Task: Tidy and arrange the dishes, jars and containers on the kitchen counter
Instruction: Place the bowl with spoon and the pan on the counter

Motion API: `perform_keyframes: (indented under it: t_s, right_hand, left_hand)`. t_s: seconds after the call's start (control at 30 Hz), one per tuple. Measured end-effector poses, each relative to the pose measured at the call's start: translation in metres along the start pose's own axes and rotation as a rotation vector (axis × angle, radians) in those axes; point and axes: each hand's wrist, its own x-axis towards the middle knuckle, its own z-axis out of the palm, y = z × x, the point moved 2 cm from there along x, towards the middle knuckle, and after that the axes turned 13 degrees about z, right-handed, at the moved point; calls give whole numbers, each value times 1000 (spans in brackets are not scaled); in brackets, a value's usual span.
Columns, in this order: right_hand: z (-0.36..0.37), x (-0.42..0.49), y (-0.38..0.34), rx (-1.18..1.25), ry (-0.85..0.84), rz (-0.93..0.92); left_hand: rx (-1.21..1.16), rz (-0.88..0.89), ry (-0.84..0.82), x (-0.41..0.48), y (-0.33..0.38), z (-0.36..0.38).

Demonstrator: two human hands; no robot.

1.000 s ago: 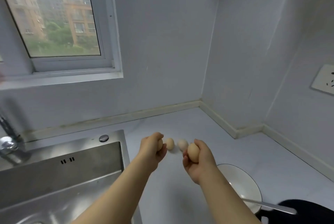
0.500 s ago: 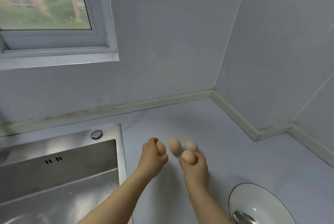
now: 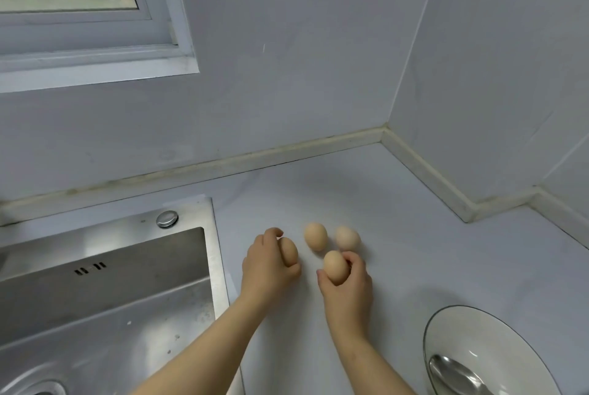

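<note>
eggs [image 3: 315, 236]: tan, smooth, oval.
left hand [image 3: 267, 270]: left egg [image 3: 289, 252] gripped by curled fingers [image 3: 273, 232], at their 3 o'clock.
right hand [image 3: 350, 286]: right egg [image 3: 334, 266] pinched, at 9 o'clock of the fingers [image 3: 356, 259].
counter [image 3: 430, 267]: both held at 3 o'clock of sink [image 3: 191, 213].

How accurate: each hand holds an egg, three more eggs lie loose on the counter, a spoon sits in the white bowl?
Only two loose eggs lie on the counter, not three, per the head view. Left hand and right hand each hold an egg; the spoon sits in the white bowl.
</note>
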Motion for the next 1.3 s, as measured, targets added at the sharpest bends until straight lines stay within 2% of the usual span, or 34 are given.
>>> perform_keyframes:
  t_s: [0.2, 0.4, 0.83, 1.3]
  right_hand:
    - [0, 0, 4, -56, -8, -93]
    - [3, 0, 6, -61, 7, -132]
    - [4, 2, 7, 3, 135, -186]
    - [-7, -9, 6, 58, 94, -211]
  left_hand:
    - [-99, -6, 0, 2, 0, 8]
    - [-89, 0, 5, 4, -1, 12]
    - [-99, 1, -33, 2, -6, 12]
    - [-265, 87, 18, -22, -12, 6]
